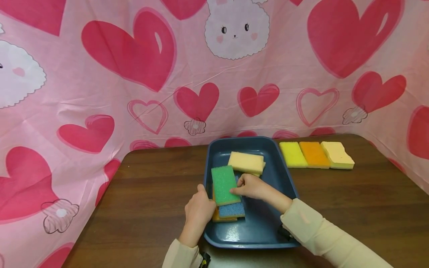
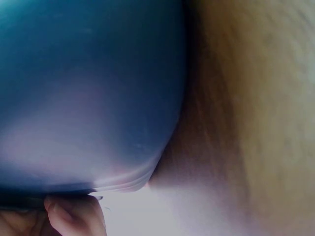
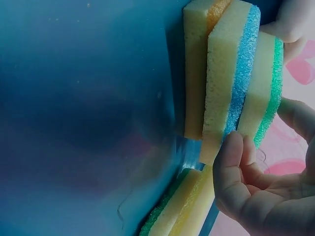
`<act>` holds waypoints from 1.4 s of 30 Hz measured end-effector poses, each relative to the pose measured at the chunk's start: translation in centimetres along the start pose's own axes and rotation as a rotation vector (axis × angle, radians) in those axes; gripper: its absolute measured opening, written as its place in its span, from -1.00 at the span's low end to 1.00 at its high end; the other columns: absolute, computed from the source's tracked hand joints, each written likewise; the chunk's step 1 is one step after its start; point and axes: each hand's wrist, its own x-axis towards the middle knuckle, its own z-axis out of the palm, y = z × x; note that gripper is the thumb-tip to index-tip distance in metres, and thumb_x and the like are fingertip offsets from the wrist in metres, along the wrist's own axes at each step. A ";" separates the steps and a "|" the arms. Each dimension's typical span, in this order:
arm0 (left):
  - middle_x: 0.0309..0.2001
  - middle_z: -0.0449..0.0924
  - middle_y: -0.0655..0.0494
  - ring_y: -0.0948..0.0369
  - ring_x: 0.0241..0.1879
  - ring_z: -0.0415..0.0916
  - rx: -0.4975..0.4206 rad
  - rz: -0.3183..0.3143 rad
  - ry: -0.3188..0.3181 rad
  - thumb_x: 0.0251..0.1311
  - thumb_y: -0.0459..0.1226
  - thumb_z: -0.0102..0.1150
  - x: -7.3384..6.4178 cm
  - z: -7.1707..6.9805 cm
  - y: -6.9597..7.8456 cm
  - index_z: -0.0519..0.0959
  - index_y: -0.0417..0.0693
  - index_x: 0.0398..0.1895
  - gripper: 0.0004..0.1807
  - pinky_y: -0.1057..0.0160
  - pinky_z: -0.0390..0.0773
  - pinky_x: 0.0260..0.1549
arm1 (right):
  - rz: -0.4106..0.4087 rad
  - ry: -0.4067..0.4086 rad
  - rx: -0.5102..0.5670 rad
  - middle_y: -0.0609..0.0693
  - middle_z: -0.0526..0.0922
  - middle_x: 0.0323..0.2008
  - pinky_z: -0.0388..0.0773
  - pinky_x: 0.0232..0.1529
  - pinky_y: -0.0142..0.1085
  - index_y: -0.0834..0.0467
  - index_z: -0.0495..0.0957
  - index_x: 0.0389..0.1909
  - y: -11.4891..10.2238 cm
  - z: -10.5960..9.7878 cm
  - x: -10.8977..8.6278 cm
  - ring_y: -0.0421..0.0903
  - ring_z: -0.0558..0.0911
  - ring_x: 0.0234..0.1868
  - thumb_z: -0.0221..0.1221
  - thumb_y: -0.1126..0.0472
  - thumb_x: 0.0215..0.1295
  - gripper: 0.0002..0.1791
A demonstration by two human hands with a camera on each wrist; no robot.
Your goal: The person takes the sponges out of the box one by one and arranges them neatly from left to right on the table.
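A green-topped sponge (image 1: 224,185) lies uppermost on a stack at the left of a dark blue tray (image 1: 264,227). Under it are a blue-topped sponge (image 1: 232,210) and an orange-topped sponge (image 1: 225,219), partly covered. My right hand (image 1: 253,187) pinches the green sponge by its right edge; in the right wrist view the thumb is on its green face and fingertips (image 3: 231,147) are beside the blue sponge. My left hand (image 1: 198,209) grips the tray's left rim, close to the stack. Its fingers are partly hidden.
Toward the tray's back lie stacked sponges, a pale yellow one (image 1: 246,162) uppermost. Right of the tray, a yellow sponge (image 1: 293,154), an orange sponge (image 1: 314,155) and a wavy-edged cream sponge (image 1: 336,154) form a row on the wooden table (image 1: 151,201). A pink heart-print cloth (image 1: 117,85) hangs behind.
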 end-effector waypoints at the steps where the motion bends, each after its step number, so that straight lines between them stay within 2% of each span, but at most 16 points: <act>1: -0.58 0.46 -0.05 0.08 -0.62 0.36 0.001 0.000 0.000 -0.02 -0.35 0.07 0.0 0.0 0.0 0.33 -0.23 -0.14 -0.67 0.13 0.27 -0.61 | 0.008 0.004 0.003 -0.16 0.14 -0.77 0.10 -0.58 -0.41 0.08 0.24 -0.75 0.0 0.0 0.0 -0.26 0.12 -0.70 0.26 0.16 0.17 -0.56; 6: -0.55 0.49 -0.07 0.07 -0.61 0.39 0.007 -0.005 -0.003 -0.01 -0.34 0.07 0.0 0.0 0.0 0.33 -0.22 -0.13 -0.67 0.11 0.29 -0.59 | 0.026 0.015 0.018 -0.07 0.33 -0.62 0.28 -0.48 -0.36 0.22 0.36 -0.49 -0.3 -0.1 -0.2 -0.19 0.31 -0.58 0.28 0.18 0.14 -0.71; 23: -0.54 0.49 -0.07 0.07 -0.60 0.40 0.016 -0.007 -0.007 0.02 -0.33 0.08 0.0 -0.1 0.1 0.33 -0.23 -0.10 -0.66 0.11 0.31 -0.58 | -0.008 0.014 0.055 -0.03 0.41 -0.55 0.34 -0.44 -0.35 0.26 0.35 -0.43 -0.5 -0.1 -0.5 -0.18 0.37 -0.51 0.30 0.23 0.10 -0.71; 30: -0.53 0.49 -0.08 0.07 -0.59 0.40 0.011 -0.012 -0.007 0.02 -0.33 0.08 0.0 -0.1 0.0 0.34 -0.25 -0.07 -0.63 0.10 0.32 -0.58 | -0.024 0.014 0.035 0.01 0.46 -0.48 0.36 -0.41 -0.35 0.27 0.37 -0.40 -0.5 -0.1 -0.5 -0.17 0.39 -0.47 0.32 0.21 0.08 -0.69; 38: -0.54 0.48 -0.07 0.07 -0.59 0.40 0.009 -0.009 0.006 0.01 -0.33 0.08 0.0 0.0 0.0 0.34 -0.24 -0.13 -0.67 0.09 0.32 -0.58 | -0.046 0.020 0.041 0.05 0.49 -0.44 0.39 -0.38 -0.34 0.26 0.37 -0.40 -0.5 -0.1 -0.6 -0.16 0.43 -0.42 0.32 0.22 0.07 -0.70; 42: -0.53 0.49 -0.08 0.06 -0.59 0.41 0.006 -0.005 0.007 0.00 -0.33 0.08 0.0 -0.1 0.0 0.34 -0.24 -0.13 -0.67 0.08 0.32 -0.58 | -0.033 0.014 0.072 0.08 0.50 -0.38 0.40 -0.37 -0.33 0.30 0.35 -0.25 -0.6 -0.1 -0.6 -0.14 0.46 -0.39 0.32 0.24 0.08 -0.63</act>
